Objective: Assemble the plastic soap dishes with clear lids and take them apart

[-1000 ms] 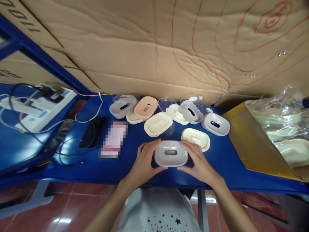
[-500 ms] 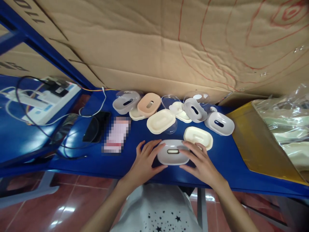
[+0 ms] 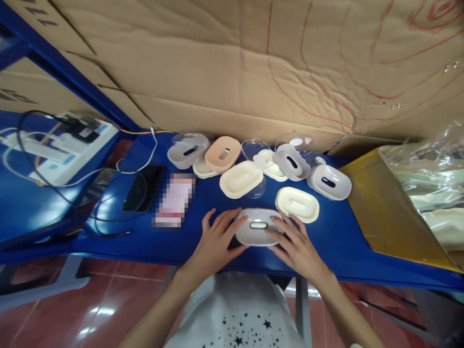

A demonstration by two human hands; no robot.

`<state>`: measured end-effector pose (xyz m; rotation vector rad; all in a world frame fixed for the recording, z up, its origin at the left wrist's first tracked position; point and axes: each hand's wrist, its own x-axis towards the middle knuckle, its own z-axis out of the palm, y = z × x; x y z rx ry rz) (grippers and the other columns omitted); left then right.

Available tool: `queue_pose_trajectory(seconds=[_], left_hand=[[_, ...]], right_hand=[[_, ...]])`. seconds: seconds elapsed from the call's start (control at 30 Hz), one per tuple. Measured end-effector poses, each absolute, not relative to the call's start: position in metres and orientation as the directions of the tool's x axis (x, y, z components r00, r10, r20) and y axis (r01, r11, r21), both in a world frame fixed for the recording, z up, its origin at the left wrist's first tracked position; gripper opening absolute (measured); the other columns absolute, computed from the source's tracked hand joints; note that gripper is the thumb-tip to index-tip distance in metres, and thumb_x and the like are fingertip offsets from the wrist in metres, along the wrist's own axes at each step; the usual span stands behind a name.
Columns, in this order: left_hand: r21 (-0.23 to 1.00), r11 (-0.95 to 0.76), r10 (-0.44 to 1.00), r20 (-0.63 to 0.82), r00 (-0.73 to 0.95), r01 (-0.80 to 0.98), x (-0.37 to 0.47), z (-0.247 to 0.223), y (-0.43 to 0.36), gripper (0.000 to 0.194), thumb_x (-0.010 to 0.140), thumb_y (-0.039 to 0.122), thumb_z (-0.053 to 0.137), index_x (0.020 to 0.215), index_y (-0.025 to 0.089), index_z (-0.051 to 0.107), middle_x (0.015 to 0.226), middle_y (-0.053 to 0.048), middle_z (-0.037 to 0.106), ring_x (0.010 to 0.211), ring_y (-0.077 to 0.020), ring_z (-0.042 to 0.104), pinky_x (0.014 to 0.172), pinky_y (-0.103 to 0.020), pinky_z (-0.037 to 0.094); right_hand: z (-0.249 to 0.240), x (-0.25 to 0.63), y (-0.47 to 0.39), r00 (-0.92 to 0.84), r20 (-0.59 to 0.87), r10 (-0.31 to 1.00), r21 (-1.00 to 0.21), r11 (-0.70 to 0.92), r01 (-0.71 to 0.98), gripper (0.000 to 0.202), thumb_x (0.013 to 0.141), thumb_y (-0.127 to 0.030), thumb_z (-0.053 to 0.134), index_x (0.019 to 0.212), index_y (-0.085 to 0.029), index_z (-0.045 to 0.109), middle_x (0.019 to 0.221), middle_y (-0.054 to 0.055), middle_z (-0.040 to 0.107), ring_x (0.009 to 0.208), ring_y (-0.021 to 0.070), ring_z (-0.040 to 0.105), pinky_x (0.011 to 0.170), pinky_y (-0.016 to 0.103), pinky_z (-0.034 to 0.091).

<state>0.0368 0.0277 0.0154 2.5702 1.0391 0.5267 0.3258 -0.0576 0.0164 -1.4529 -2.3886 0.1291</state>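
A light grey oval case [image 3: 258, 236] with a slot in its top lies near the front edge of the blue table. My left hand [image 3: 219, 237] grips its left end, thumb at the front and fingers behind. On its right end is my right hand [image 3: 295, 241], with fingertips on the top beside the slot and the thumb at the front. Cream material shows through the slot. Just behind my right hand rests a cream oval tray [image 3: 297, 205]. A second cream piece [image 3: 241, 179] lies behind the case.
Along the back are a peach case [image 3: 222, 154], several grey cases [image 3: 331, 182] and clear lids. At left are a phone [image 3: 176, 199], a black device [image 3: 142, 189], cables and a power strip [image 3: 72, 154]. An open carton [image 3: 373, 208] with plastic-wrapped pieces stands at right.
My right hand has shifted slightly left, its fingers now further over the case top and off the cream tray. My left hand still grips the case. The view has moved slightly.
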Motion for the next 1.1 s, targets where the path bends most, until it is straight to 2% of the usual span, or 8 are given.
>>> queue_pose_trajectory(seconds=[0.1,0.27,0.4,0.5,0.63,0.83,1.0,1.1], left_hand=[[0.433,-0.676,0.718,0.209,0.664,0.596,0.036,0.013,0.030,0.066,0.097,0.037,0.082,0.156,0.027,0.053,0.156,-0.016,0.065,0.140,-0.0370,0.064,0.129,-0.066,0.024],[0.424,-0.674,0.720,0.196,0.665,0.605,0.036,0.011,0.028,0.062,0.098,0.033,0.082,0.153,0.025,0.054,0.158,-0.017,0.063,0.140,-0.0365,0.064,0.128,-0.065,0.025],[0.411,-0.678,0.720,0.203,0.664,0.609,0.034,0.011,0.029,0.059,0.098,0.034,0.081,0.151,0.024,0.055,0.158,-0.018,0.063,0.139,-0.0366,0.064,0.128,-0.065,0.024],[0.403,-0.674,0.724,0.192,0.663,0.619,0.024,0.014,0.033,0.057,0.099,0.033,0.080,0.150,0.025,0.056,0.159,-0.016,0.063,0.141,-0.0368,0.062,0.128,-0.065,0.024],[0.385,-0.632,0.763,0.159,0.626,0.673,0.005,0.017,0.040,0.064,0.100,0.031,0.076,0.158,0.029,0.050,0.159,-0.016,0.062,0.146,-0.0385,0.058,0.129,-0.068,0.023],[0.393,-0.604,0.777,0.101,0.621,0.693,0.005,0.022,0.039,0.083,0.097,0.034,0.080,0.169,0.033,0.037,0.174,-0.018,0.042,0.155,-0.0407,0.049,0.128,-0.069,0.029],[0.342,-0.646,0.758,0.177,0.628,0.683,0.016,0.016,0.042,0.060,0.098,0.032,0.080,0.153,0.030,0.057,0.167,-0.018,0.052,0.147,-0.0396,0.057,0.128,-0.067,0.030],[0.322,-0.652,0.755,0.194,0.626,0.687,0.018,0.013,0.044,0.062,0.099,0.031,0.079,0.155,0.028,0.053,0.166,-0.020,0.052,0.146,-0.0407,0.058,0.125,-0.068,0.032]], right_hand=[[0.017,0.327,-0.055,-0.412,0.255,0.875,-0.272,0.474,0.838,0.035,0.108,-0.032,0.066,0.144,-0.028,0.064,0.162,0.013,0.061,0.158,0.0327,0.049,0.126,0.062,0.043],[0.014,0.322,-0.054,-0.417,0.255,0.873,-0.264,0.477,0.838,0.035,0.109,-0.032,0.066,0.144,-0.027,0.064,0.157,0.013,0.065,0.158,0.0333,0.050,0.127,0.062,0.041],[0.019,0.328,-0.053,-0.420,0.235,0.877,-0.274,0.474,0.837,0.040,0.109,-0.038,0.066,0.147,-0.027,0.062,0.163,0.014,0.060,0.159,0.0346,0.048,0.128,0.064,0.037],[0.028,0.345,-0.050,-0.343,0.275,0.898,-0.290,0.418,0.861,0.048,0.108,-0.039,0.067,0.155,-0.028,0.056,0.163,0.015,0.059,0.156,0.0349,0.052,0.126,0.063,0.038],[0.036,0.374,-0.043,-0.191,0.331,0.924,-0.274,0.288,0.918,0.044,0.109,-0.032,0.065,0.153,-0.034,0.059,0.161,0.013,0.061,0.148,0.0354,0.059,0.122,0.061,0.040],[0.021,0.390,-0.043,-0.114,0.285,0.952,-0.250,0.188,0.950,0.043,0.110,-0.038,0.061,0.153,-0.034,0.059,0.164,0.015,0.057,0.150,0.0379,0.056,0.120,0.064,0.039],[0.032,0.385,-0.025,-0.161,0.302,0.940,-0.231,0.236,0.944,0.041,0.111,-0.039,0.057,0.152,-0.032,0.060,0.160,0.013,0.062,0.144,0.0350,0.062,0.116,0.057,0.044],[0.048,0.381,0.008,-0.138,0.337,0.931,-0.161,0.202,0.966,0.045,0.112,-0.040,0.054,0.154,-0.025,0.058,0.155,0.015,0.066,0.141,0.0360,0.063,0.115,0.054,0.043]])
